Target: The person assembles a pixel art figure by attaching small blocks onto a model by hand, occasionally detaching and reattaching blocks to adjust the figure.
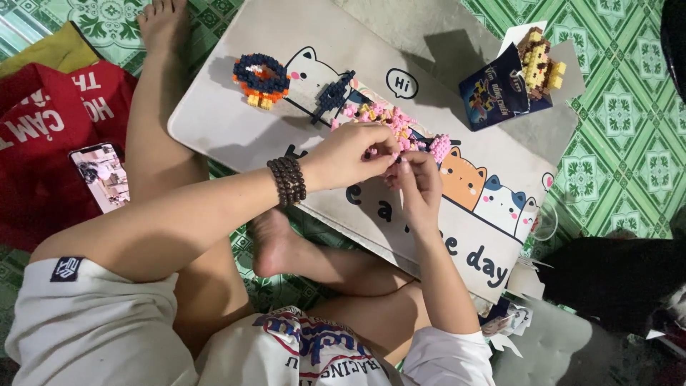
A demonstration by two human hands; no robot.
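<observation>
My left hand (351, 154), with a dark bead bracelet (287, 181) on its wrist, and my right hand (418, 182) meet over a white low table (229, 121) with cartoon cats printed on it. Fingertips of both hands pinch small pink building blocks at the edge of a loose pink pile (389, 118). A small pink block assembly (439, 147) sits just right of my fingers. What exactly lies between the fingertips is hidden.
A blue-and-orange block figure (261, 78) and a dark blue block piece (332, 93) stand on the table's left. A dark blue packet (494, 91) and a brown-yellow block figure (537, 61) lie at the right. A phone (101, 176) rests on red cloth. My bare legs cross below.
</observation>
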